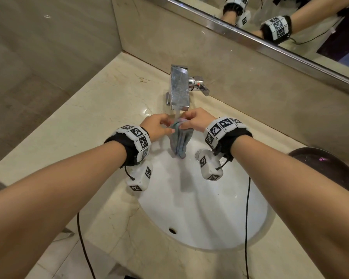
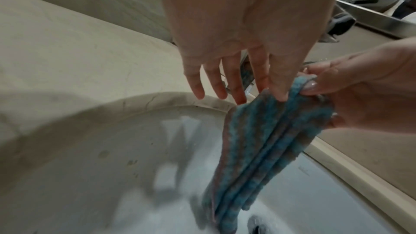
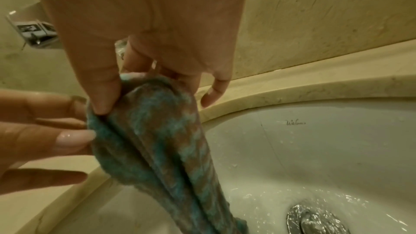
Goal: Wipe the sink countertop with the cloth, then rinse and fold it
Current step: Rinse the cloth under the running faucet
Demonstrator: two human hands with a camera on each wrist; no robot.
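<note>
Both hands meet under the tap spout, over the back of the basin. Left hand (image 1: 157,125): thumb and index pinch the top edge of the cloth (image 1: 179,142), the other three fingers (image 2: 213,81) straight and spread, touching nothing. Right hand (image 1: 197,120): thumb and curled fingers clamp the same top edge from the other side; little finger hooked free in the right wrist view. Cloth is a blue-teal terry weave with greyish-pink stripes, bunched into long vertical folds, hanging down into the sink (image 1: 220,228), lower end close above the drain (image 3: 315,220). It looks wet and limp. Sink is an oval white glazed bowl, undermounted, water film and droplets round the chrome drain, small overflow hole (image 1: 172,230) on the near wall. Tap (image 1: 179,87) is a squared chrome block with a side lever (image 1: 199,86), a thin stream falling onto the cloth top. Worktop (image 1: 79,121) is glossy cream marble with faint veins, matching upstand behind it. Metal-framed mirror (image 1: 290,37) above. A dark, glossy rounded object (image 1: 326,168) sits at the right edge, not identifiable.
</note>
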